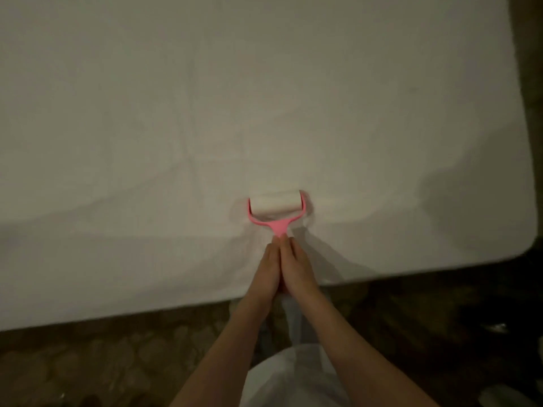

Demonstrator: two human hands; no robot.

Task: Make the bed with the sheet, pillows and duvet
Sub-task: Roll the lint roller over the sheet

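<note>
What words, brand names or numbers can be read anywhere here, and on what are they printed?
None can be read.
White bed sheet: plain, no print.
Pink-framed lint roller with white roll, gripped by the left hand and right hand: no label shows.
Dark patterned floor: no lettering, too dim and blurred.

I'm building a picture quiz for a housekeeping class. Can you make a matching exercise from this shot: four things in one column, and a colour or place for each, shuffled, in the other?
Column one:
1. lint roller frame
2. sheet
3. floor
4. left hand

Column two:
A. white, spread flat over the bed
B. pink
C. dark and patterned, below the bed's near edge
D. on the roller's handle, pressed against the right hand

Pairs: 1-B, 2-A, 3-C, 4-D
</note>
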